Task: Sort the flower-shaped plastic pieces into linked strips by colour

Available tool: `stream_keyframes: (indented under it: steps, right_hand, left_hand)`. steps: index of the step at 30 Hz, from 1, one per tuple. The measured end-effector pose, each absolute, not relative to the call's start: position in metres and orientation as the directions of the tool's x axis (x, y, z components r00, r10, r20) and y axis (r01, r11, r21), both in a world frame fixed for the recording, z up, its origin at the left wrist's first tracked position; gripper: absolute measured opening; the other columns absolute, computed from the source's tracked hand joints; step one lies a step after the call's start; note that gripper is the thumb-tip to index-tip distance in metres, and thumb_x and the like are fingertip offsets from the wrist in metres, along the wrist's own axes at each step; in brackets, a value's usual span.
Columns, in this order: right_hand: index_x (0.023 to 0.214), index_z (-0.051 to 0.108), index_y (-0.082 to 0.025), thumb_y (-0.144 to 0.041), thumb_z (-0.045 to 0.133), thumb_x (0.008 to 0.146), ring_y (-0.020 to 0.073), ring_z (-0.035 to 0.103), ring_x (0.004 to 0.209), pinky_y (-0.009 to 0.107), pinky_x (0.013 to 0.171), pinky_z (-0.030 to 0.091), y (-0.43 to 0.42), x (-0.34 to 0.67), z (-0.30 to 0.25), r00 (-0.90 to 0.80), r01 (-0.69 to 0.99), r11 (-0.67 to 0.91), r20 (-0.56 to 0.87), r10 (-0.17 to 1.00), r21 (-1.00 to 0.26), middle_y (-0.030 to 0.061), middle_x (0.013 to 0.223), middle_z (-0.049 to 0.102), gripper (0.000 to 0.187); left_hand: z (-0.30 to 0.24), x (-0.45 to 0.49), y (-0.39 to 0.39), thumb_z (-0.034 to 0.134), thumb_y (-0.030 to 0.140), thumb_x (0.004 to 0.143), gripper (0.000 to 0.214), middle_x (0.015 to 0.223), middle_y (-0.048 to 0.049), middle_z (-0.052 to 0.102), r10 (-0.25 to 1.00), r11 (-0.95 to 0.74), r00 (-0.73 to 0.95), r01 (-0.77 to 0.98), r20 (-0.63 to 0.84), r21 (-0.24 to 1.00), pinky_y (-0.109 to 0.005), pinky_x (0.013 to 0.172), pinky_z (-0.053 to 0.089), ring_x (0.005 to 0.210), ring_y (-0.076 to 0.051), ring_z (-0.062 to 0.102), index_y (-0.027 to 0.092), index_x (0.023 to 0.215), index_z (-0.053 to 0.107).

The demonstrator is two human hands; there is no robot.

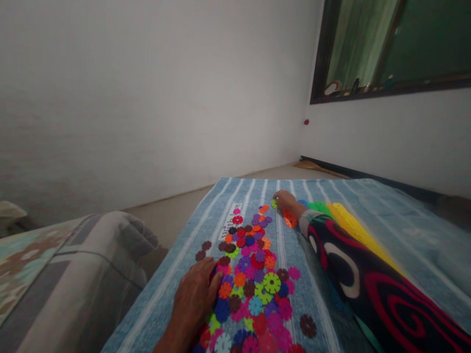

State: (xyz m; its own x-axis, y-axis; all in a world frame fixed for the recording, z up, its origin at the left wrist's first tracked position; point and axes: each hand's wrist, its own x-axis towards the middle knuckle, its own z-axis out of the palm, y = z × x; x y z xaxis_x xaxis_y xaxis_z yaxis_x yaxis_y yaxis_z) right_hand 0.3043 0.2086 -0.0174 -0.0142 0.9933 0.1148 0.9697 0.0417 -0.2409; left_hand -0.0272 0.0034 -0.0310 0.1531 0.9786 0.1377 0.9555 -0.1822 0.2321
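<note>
A long heap of notched plastic flower discs (272, 283) in many colours lies on the striped cloth. My left hand (195, 296) rests at the heap's left edge, palm down, thumb apart from the fingers, some fingertips hidden; it grips nothing that I can see. Farther out, my right hand (287, 200) pinches a lime-green notched disc (274, 203) just above or on the cloth. Under and beside the right wrist are orange discs (290, 219). Past the forearm run rows of green discs (321, 208) and yellow discs (348, 223), partly covered by the patterned sleeve.
The blue striped cloth (154, 314) covers the surface under the discs. Left of it stands a grey draped bed or seat (106, 264). A white wall (165, 98) rises behind, and a dark-framed window (368, 49) is at upper right. A loose brown disc (308, 326) lies near the front.
</note>
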Motion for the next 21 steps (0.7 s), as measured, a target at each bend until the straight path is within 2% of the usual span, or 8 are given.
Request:
stream_keyframes:
  steps: [2,4,7,9,11,15,18,21]
  right_hand:
    - [0.122,0.061,-0.018,-0.033,0.060,0.095,0.0222,0.062,0.107,0.041,0.090,0.054,0.205,0.304,-0.017,-0.005,0.974,0.034,0.132,0.991,-0.223,0.0090,0.125,0.062,0.031]
    - [0.125,0.058,-0.019,-0.037,0.059,0.096,0.0219,0.062,0.106,0.043,0.090,0.054,0.201,0.303,-0.015,0.010,0.979,0.023,0.158,0.987,-0.205,0.0092,0.127,0.059,0.034]
    - [0.122,0.064,-0.019,-0.020,0.051,0.097,0.0241,0.061,0.113,0.037,0.093,0.049,0.191,0.299,-0.009,0.015,0.982,0.020,0.185,0.983,-0.188,0.0127,0.124,0.064,0.028]
    - [0.118,0.068,-0.018,-0.012,0.048,0.093,0.0251,0.061,0.114,0.032,0.092,0.047,0.182,0.293,-0.004,-0.019,0.981,0.054,0.184,0.983,-0.184,0.0140,0.120,0.068,0.033]
    - [0.115,0.071,-0.018,-0.011,0.048,0.090,0.0246,0.063,0.111,0.029,0.088,0.046,0.170,0.286,-0.001,-0.086,0.975,0.118,0.173,0.981,-0.186,0.0127,0.117,0.071,0.035]
    - [0.110,0.074,-0.019,-0.014,0.048,0.089,0.0214,0.066,0.103,0.025,0.081,0.044,0.137,0.266,0.005,-0.246,0.939,0.274,0.148,0.958,-0.209,0.0094,0.112,0.074,0.034]
    - [0.105,0.076,-0.020,-0.014,0.052,0.087,0.0181,0.067,0.094,0.022,0.075,0.041,0.108,0.251,0.008,-0.362,0.894,0.382,0.127,0.924,-0.232,0.0057,0.102,0.076,0.030]
    - [0.098,0.076,-0.020,-0.016,0.054,0.088,0.0162,0.066,0.085,0.022,0.070,0.039,0.079,0.237,0.007,-0.474,0.834,0.489,0.120,0.872,-0.257,0.0038,0.092,0.076,0.024]
  left_hand:
    - [-0.033,-0.028,0.004,0.047,0.034,0.090,0.039,0.130,-0.0149,0.066,0.978,-0.182,0.150,0.952,0.142,0.244,-0.045,0.106,0.044,0.124,-0.030,0.059,0.016,0.116,0.070]
    - [-0.033,-0.029,0.004,0.047,0.035,0.089,0.040,0.130,-0.0152,0.066,0.979,-0.181,0.149,0.948,0.138,0.260,-0.046,0.107,0.043,0.124,-0.030,0.058,0.016,0.116,0.070]
    - [-0.028,-0.028,0.002,0.046,0.034,0.089,0.037,0.128,-0.0140,0.067,0.979,-0.192,0.159,0.936,0.131,0.295,-0.043,0.105,0.044,0.122,-0.029,0.059,0.018,0.112,0.070]
    - [-0.024,-0.027,0.000,0.044,0.034,0.089,0.032,0.117,-0.0117,0.071,0.976,-0.204,0.168,0.925,0.136,0.321,-0.040,0.098,0.047,0.113,-0.027,0.063,0.020,0.101,0.070]
    - [-0.020,-0.026,-0.002,0.040,0.035,0.090,0.031,0.102,-0.0091,0.073,0.976,-0.206,0.165,0.911,0.144,0.356,-0.037,0.089,0.050,0.100,-0.026,0.066,0.022,0.089,0.069]
    - [-0.017,-0.032,-0.001,0.037,0.039,0.087,0.037,0.096,-0.0078,0.074,0.972,-0.193,0.093,0.837,0.215,0.511,-0.035,0.086,0.049,0.093,-0.024,0.067,0.021,0.086,0.069]
    - [-0.018,-0.041,0.003,0.043,0.044,0.082,0.038,0.092,-0.0055,0.076,0.969,-0.162,-0.003,0.750,0.249,0.642,-0.033,0.084,0.049,0.091,-0.025,0.068,0.021,0.083,0.073]
    - [-0.020,-0.050,0.007,0.050,0.048,0.075,0.037,0.081,-0.0040,0.075,0.973,-0.121,-0.077,0.638,0.219,0.760,-0.032,0.076,0.050,0.081,-0.024,0.068,0.020,0.080,0.074]
